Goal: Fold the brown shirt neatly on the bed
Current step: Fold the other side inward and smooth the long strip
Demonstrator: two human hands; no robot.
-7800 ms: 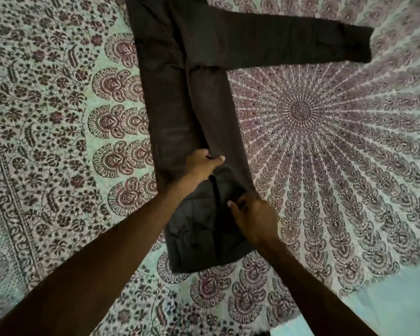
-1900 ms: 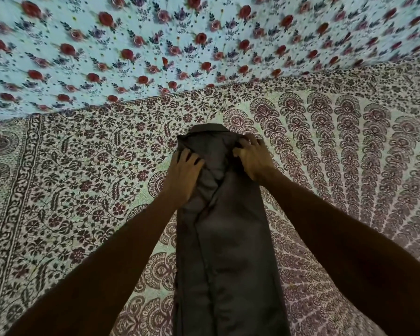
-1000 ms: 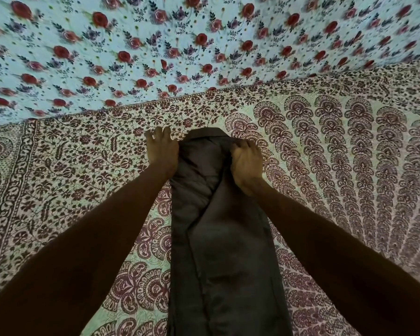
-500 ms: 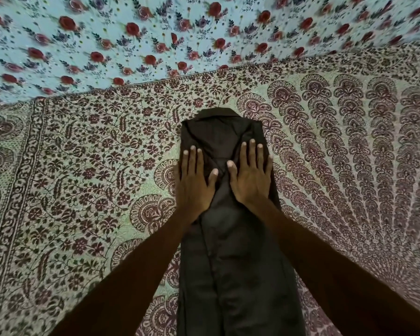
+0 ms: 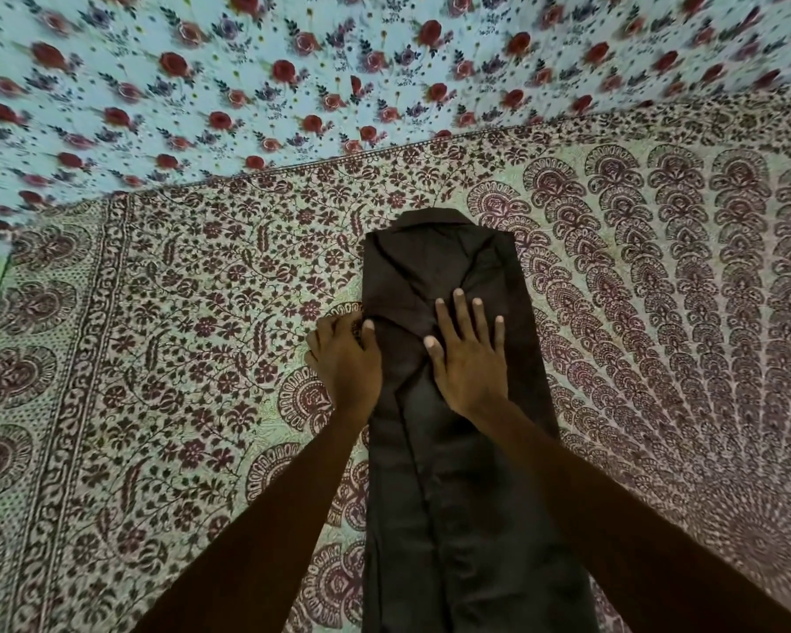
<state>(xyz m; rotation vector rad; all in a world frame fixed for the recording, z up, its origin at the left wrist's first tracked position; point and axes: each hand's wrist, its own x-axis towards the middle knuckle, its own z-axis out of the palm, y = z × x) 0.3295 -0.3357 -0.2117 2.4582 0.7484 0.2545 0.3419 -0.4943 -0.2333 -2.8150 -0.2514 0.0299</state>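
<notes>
Brown shirt [image 5: 457,472] is held flat under the straight-fingered right hand [image 5: 469,356]; the left hand [image 5: 344,358] is now shifted to its edge, which is pinched for tidying before cross-folding.

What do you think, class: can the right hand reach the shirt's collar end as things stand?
Probably yes. The right hand lies flat on the brown shirt just short of the collar end, with only flat cloth between them; the left hand is at the shirt's left edge, off that path.
</notes>
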